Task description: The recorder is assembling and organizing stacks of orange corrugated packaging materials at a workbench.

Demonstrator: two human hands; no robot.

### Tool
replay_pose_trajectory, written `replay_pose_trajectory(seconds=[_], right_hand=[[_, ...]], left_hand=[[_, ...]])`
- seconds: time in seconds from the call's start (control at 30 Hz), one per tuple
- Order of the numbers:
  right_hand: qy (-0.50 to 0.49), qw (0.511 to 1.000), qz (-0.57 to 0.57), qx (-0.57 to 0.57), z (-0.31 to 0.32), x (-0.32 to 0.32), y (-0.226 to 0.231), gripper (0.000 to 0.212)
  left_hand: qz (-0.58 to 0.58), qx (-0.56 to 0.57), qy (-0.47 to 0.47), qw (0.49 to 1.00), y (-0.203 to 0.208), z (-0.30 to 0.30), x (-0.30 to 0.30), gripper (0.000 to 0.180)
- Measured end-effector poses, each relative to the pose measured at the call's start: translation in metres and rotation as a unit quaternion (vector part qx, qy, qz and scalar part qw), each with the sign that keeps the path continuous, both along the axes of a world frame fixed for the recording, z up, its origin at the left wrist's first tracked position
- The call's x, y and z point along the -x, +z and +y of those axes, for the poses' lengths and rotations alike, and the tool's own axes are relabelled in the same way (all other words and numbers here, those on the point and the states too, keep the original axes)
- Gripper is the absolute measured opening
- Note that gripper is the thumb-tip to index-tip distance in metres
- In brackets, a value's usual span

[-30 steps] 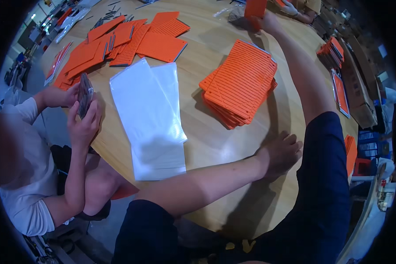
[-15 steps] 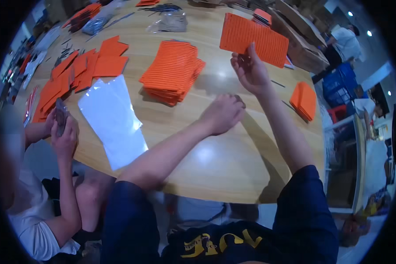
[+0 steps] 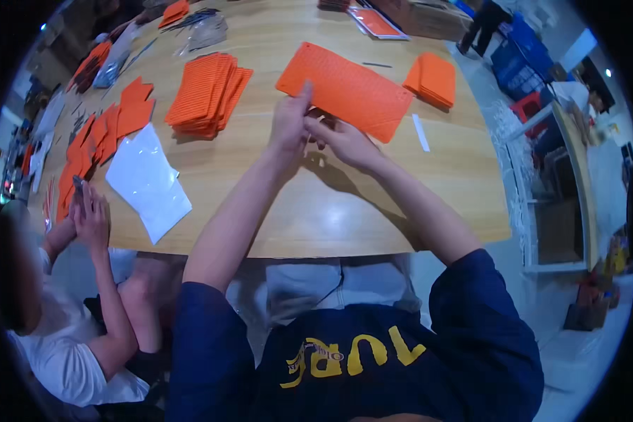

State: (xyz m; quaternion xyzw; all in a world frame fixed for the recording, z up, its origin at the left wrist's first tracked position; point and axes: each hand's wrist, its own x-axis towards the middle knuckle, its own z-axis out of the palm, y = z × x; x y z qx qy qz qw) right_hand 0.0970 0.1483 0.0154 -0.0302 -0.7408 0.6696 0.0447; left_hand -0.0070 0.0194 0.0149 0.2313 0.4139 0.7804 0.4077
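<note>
A flat rectangular orange sheet (image 3: 344, 91) with a finely textured face is tilted above the table in front of me. My left hand (image 3: 290, 125) grips its lower left part, thumb on the face. My right hand (image 3: 343, 143) is closed at its lower edge, close beside the left; the fingers are partly hidden. To the left of my hands stands a stack of ribbed orange sheets (image 3: 202, 97). A smaller orange stack (image 3: 432, 79) lies to the right, near a narrow white strip (image 3: 420, 132).
White glossy plastic sheets (image 3: 148, 179) lie at the left, beside scattered orange pieces (image 3: 100, 139). A seated person (image 3: 84, 337) at the left holds a small dark thing. A clear bag (image 3: 205, 34) and a cardboard box (image 3: 422, 20) are at the back.
The orange sheet has come lower and nearer, with its smoother face now showing. My left hand has risen from the table onto it. The view has shifted; a white strip now shows on the table.
</note>
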Motion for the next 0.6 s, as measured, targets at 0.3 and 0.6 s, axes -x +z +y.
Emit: replay_pose_trajectory(seconds=[0.3, 0.6], right_hand=[[-0.168, 0.895, 0.169, -0.378, 0.144, -0.007, -0.03, 0.027], [-0.236, 0.727, 0.06, -0.642, 0.21, 0.029, -0.076, 0.018]], left_hand=[[-0.193, -0.192, 0.046, 0.961, -0.033, -0.018, 0.057, 0.034], [0.025, 0.081, 0.092, 0.992, -0.035, -0.005, 0.03, 0.03]])
